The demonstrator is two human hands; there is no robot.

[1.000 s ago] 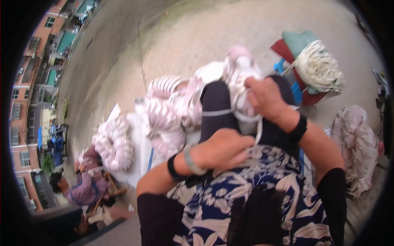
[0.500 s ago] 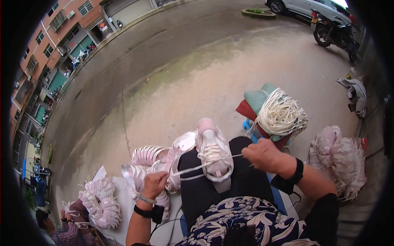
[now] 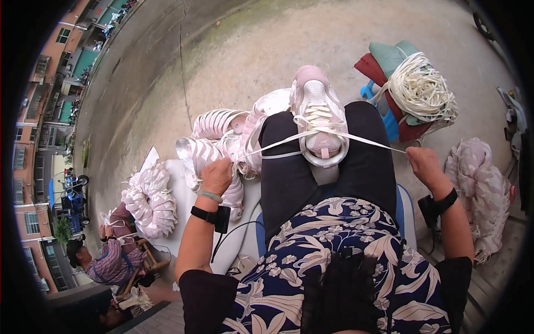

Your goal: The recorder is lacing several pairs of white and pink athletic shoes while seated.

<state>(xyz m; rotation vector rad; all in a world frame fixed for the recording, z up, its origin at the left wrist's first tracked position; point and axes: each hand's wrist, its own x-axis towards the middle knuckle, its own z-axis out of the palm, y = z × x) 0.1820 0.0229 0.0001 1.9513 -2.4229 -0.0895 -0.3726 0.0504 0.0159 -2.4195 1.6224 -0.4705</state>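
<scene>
Pink shoe between both hands: the left hand and right hand, each pinching the lace, have spread wider, apparently drawing it tauter.

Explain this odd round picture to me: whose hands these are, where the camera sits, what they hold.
There is no machine: a person's bare hands, seen from a head-worn fisheye camera looking down, so edges curve. The left hand and right hand each grip one end of a white shoelace, stretched across a pink-and-white sneaker at the knees. Nested pink-and-white shoe uppers lie left; to the right, a bundle of cream laces rests on green and red cloth.
</scene>
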